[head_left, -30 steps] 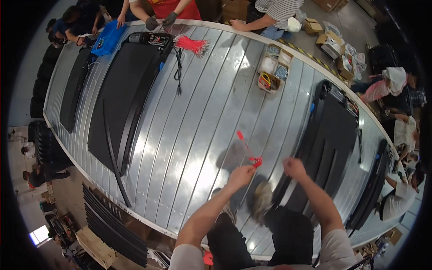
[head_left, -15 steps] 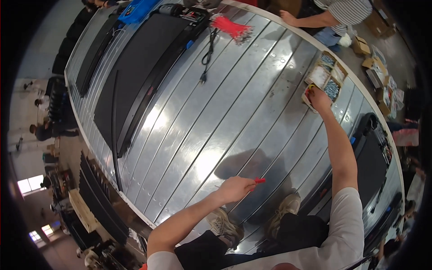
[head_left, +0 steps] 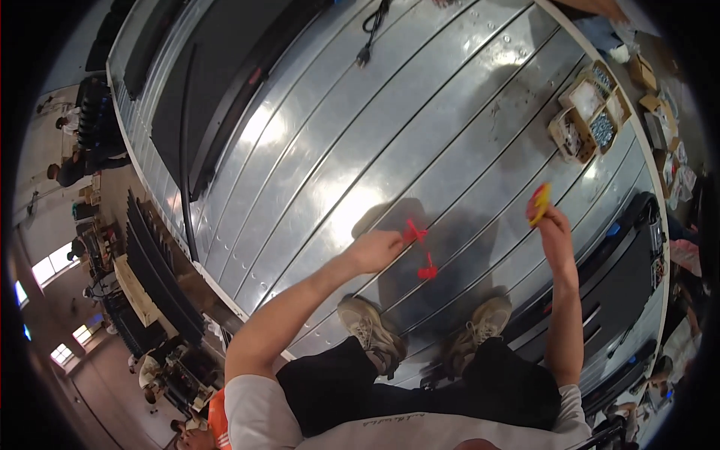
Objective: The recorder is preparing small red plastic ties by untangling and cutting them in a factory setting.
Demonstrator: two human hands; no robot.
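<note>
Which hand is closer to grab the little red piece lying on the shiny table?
Probably the left. The left hand already holds one red piece right beside the loose red piece. The right hand is raised farther off, holding a yellow thing.

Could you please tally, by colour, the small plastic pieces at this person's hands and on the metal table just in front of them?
Red pieces: 2, one at the left hand fingertips, one lying on the metal table just beside it.
Yellow pieces: 1, held up in the right hand.
Total: 3
</note>
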